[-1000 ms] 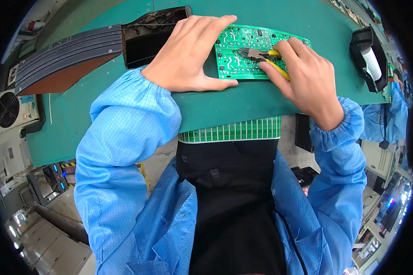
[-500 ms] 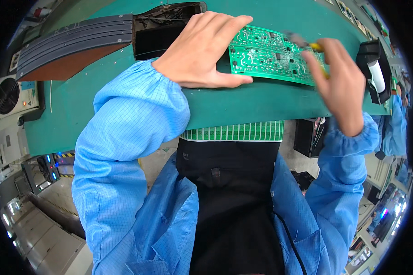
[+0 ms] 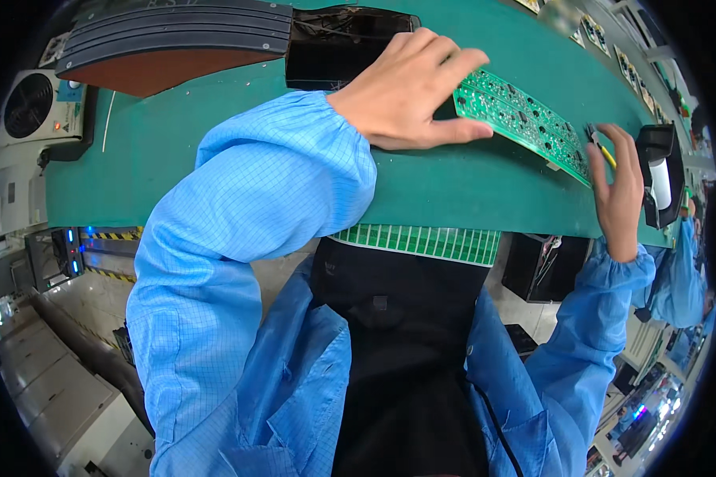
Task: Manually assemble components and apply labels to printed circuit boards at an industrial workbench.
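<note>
Circuit board (image 3: 527, 122) sits upper right of frame, left hand (image 3: 410, 95) holding its end, fingers widespread. Pliers (image 3: 608, 156) have moved off, uncovering it; right hand (image 3: 622, 189) has fingers parted around them, grip unclear.

The left hand (image 3: 418, 99) lay at the left end of the circuit board (image 3: 523, 119), back upward, its thumb and forefinger spread wide toward the board's corners. The left arm (image 3: 282, 159) was bent sharply, to the left of the board. The right hand (image 3: 622, 179) stood just beyond the board's right end, fingers forward, thumb parted from them. The right arm (image 3: 585, 326), less bent, ran from the board's near side.
</note>
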{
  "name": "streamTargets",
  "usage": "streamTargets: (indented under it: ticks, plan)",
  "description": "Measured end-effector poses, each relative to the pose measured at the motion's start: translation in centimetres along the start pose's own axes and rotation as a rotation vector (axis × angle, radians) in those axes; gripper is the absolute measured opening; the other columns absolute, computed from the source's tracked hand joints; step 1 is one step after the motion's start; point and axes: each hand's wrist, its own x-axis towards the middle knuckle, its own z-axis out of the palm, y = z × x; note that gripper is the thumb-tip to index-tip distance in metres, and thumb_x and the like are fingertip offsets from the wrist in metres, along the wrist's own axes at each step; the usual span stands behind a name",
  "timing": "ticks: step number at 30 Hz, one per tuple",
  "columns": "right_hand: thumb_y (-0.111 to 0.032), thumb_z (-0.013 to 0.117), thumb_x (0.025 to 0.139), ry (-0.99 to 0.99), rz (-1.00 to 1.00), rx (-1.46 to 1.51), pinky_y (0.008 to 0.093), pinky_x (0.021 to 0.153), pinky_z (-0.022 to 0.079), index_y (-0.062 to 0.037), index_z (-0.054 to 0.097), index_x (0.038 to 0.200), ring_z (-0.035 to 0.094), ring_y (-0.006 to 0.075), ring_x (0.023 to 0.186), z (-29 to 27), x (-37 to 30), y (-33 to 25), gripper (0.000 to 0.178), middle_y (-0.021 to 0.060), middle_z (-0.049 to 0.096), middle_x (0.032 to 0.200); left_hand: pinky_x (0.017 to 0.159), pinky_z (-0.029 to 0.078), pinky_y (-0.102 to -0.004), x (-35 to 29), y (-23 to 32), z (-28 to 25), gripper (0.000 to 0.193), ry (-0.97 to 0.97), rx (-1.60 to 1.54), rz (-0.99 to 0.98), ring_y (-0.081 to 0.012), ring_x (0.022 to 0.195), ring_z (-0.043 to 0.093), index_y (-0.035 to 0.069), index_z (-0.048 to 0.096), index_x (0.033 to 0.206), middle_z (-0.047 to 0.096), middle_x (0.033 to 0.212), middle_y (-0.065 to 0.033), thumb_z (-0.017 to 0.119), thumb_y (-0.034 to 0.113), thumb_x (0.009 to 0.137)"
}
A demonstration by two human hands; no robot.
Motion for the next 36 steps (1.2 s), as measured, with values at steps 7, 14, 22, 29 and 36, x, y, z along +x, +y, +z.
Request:
streamTargets:
  ticks: [7, 14, 22, 29, 36]
  plan:
    - [-0.012, 0.079, 0.082, -0.184, -0.361, 0.066, 0.0436, 0.091, 0.052, -0.0038, 0.062, 0.122, 0.064, 0.0377, 0.108, -2.4, 3.0, -7.0, 0.044, 0.0144, 0.064, 0.127, 0.105, 0.040, -0.0479, -0.1, -0.4, 0.5, 0.074, 0.023, -0.040, -0.086, -0.0363, 0.118, 0.049, 0.002, 0.050, 0.143, 0.056, 0.127, -0.0223, 0.060, 0.060, 0.097]
    - [-0.004, 0.076, 0.085, 0.012, -0.391, -0.012, 0.0404, 0.081, 0.056, -0.0075, 0.065, 0.127, 0.071, 0.0337, 0.098, -0.5, 3.7, -5.0, 0.043, 0.0135, 0.072, 0.114, 0.105, 0.041, -0.0473, 0.7, -0.1, -1.0, 0.070, 0.077, -0.101, -0.228, -0.0364, 0.119, 0.050, 0.002, 0.051, 0.140, 0.059, 0.125, -0.0223, 0.058, 0.059, 0.099]
    - [-0.003, 0.077, 0.082, 0.397, -0.475, -0.144, 0.0363, 0.085, 0.059, -0.0128, 0.072, 0.122, 0.073, 0.0271, 0.102, -1.8, 8.2, -8.5, 0.041, 0.0082, 0.074, 0.114, 0.109, 0.039, -0.0482, 0.3, -1.4, -3.9, 0.085, 0.320, -0.338, -0.142, -0.0392, 0.126, 0.048, 0.002, 0.035, 0.149, 0.044, 0.132, -0.0234, 0.062, 0.062, 0.095]
    - [-0.005, 0.077, 0.084, 0.423, -0.465, -0.189, 0.0362, 0.086, 0.059, -0.0126, 0.073, 0.120, 0.073, 0.0264, 0.101, -2.7, 8.4, -9.7, 0.037, 0.0068, 0.074, 0.114, 0.111, 0.038, -0.0483, 0.2, -1.8, -3.6, 0.083, 0.372, -0.387, -0.121, -0.0387, 0.127, 0.046, 0.002, 0.030, 0.153, 0.041, 0.133, -0.0240, 0.062, 0.055, 0.098]
    - [0.006, 0.067, 0.085, 0.378, -0.386, -0.164, 0.0390, 0.093, 0.056, -0.0100, 0.070, 0.127, 0.071, 0.0305, 0.110, -3.3, 7.2, -9.2, 0.045, 0.0105, 0.072, 0.123, 0.100, 0.048, -0.0474, 0.9, -0.3, -3.8, 0.087, 0.348, -0.745, -0.238, -0.0388, 0.118, 0.056, 0.002, 0.031, 0.151, 0.052, 0.127, -0.0220, 0.068, 0.055, 0.093]
